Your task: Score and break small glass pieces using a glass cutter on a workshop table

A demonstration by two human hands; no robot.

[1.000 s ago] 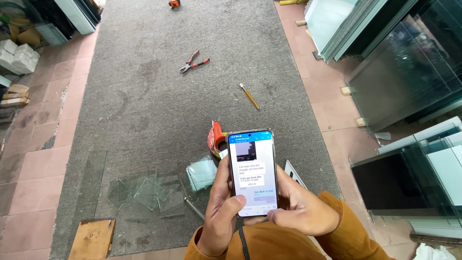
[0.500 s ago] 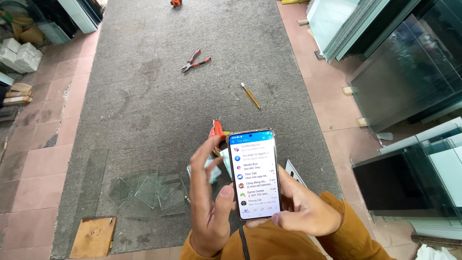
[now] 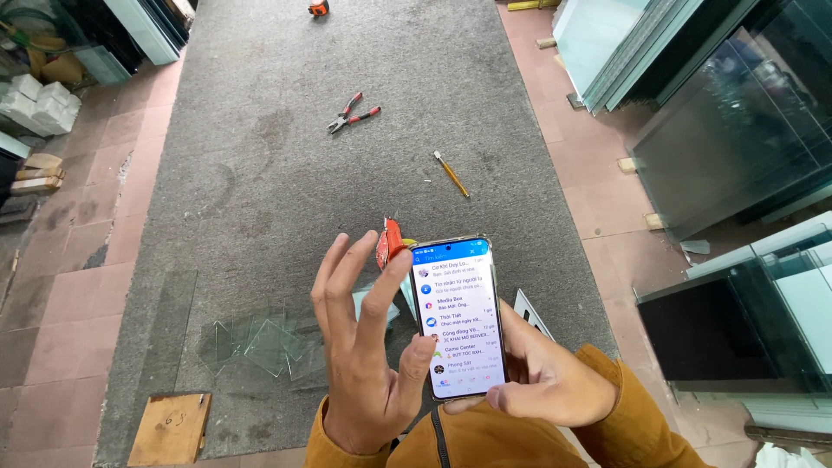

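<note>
Left hand (image 3: 360, 355) lifted since before, fingers spread wide — right hand (image 3: 537, 377) grips phone (image 3: 458, 316), long axis pointing away.

Soft, even daylight falls on everything around my hands, with no hard shadows. The phone (image 3: 458, 317) in my right hand (image 3: 542, 381) glows bright. My left hand (image 3: 364, 347) is slightly blurred. Glass panes (image 3: 737, 130) far to my right catch pale reflections.

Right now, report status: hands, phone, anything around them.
Right hand grips the phone upright, screen lit. Left hand open, thumb at the phone's left edge. Glass pieces on the grey carpet below; pliers and pencil farther off.
</note>
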